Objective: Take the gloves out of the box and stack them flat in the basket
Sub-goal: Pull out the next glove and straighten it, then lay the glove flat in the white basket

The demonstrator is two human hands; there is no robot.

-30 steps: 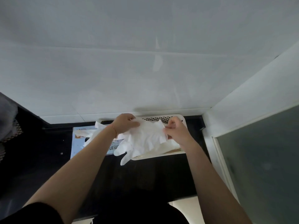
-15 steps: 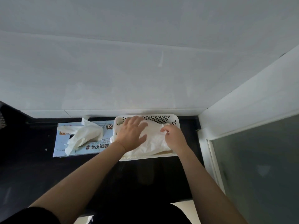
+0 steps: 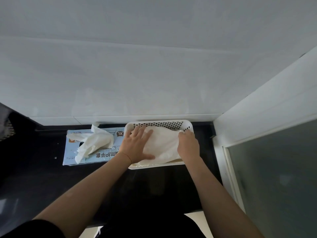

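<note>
Head view: left hand [image 3: 137,145] presses glove [image 3: 163,145] flat; right hand [image 3: 187,143] pinches it.

A white perforated basket [image 3: 187,125] sits at the dark counter's back edge, holding flattened white gloves [image 3: 163,145]. Just left lies a pale blue box [image 3: 103,154], another glove [image 3: 96,141] spilling out.

A dark counter [image 3: 42,182] holds a blue glove box [image 3: 103,152] and, just beside it, a white basket [image 3: 163,124].
</note>
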